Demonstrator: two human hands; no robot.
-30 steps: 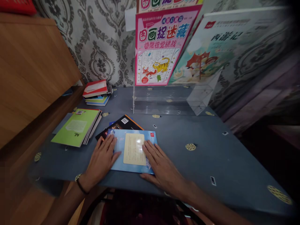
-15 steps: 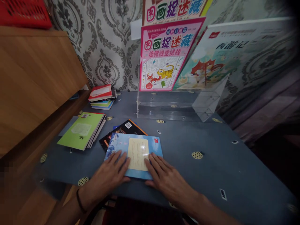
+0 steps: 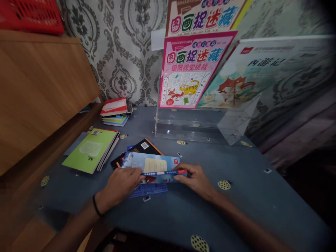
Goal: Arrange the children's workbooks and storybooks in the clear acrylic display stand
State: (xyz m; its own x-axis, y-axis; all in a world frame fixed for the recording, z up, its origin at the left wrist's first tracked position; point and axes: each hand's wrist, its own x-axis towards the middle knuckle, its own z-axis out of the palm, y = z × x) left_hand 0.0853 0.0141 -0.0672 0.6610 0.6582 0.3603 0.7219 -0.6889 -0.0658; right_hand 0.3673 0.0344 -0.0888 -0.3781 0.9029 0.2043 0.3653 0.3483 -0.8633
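A light blue book [image 3: 135,159] is tilted up off the pile, its spine turned towards me and a cream text panel on its cover. My left hand [image 3: 123,183] is closed on the left end of the spine. At the right end, my right hand [image 3: 197,178] pinches the book between thumb and fingers. Beneath it lie a black book [image 3: 147,146] with an orange edge and a dark blue book [image 3: 154,190]; both are partly covered.
A green book [image 3: 90,148] tops a stack at the left, with a smaller stack under a red-and-white book [image 3: 114,106] behind. A clear acrylic stand [image 3: 189,131] holds a pink picture book [image 3: 189,70] and others. A wooden cabinet [image 3: 47,94] borders the table's left side.
Both hands went from lying flat on the light blue book to gripping its near edge. That edge has risen, showing the spine and the dark blue book below.
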